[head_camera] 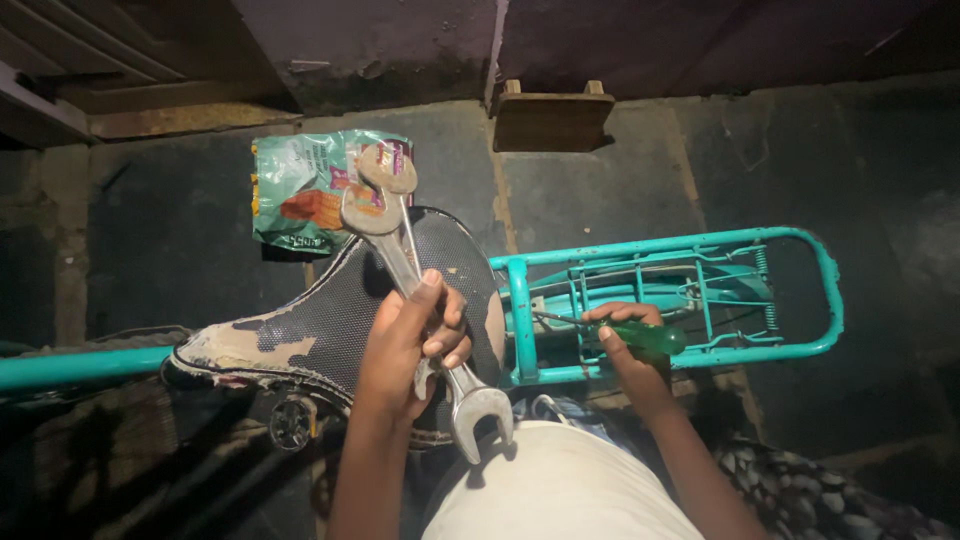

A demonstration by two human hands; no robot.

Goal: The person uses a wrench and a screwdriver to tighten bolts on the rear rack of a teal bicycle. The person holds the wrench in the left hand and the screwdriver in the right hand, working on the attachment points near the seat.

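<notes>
My left hand [412, 335] grips two open-ended metal spanners [385, 215] by their middles, their heads pointing away over a worn black bicycle saddle [300, 330]; one jaw end [480, 415] hangs toward me. My right hand [625, 345] holds a green-handled screwdriver [650, 335], its thin shaft reaching left toward the front of the teal rear carrier rack [790, 350]. The screwdriver's tip is hard to make out among the rack's bars.
A teal bicycle frame tube [70, 368] runs left from the saddle. A crumpled green plastic packet [300, 190] lies on the dark concrete floor beyond the saddle. A small wooden stool [552, 118] stands by the far wall. A pedal [292, 422] shows below the saddle.
</notes>
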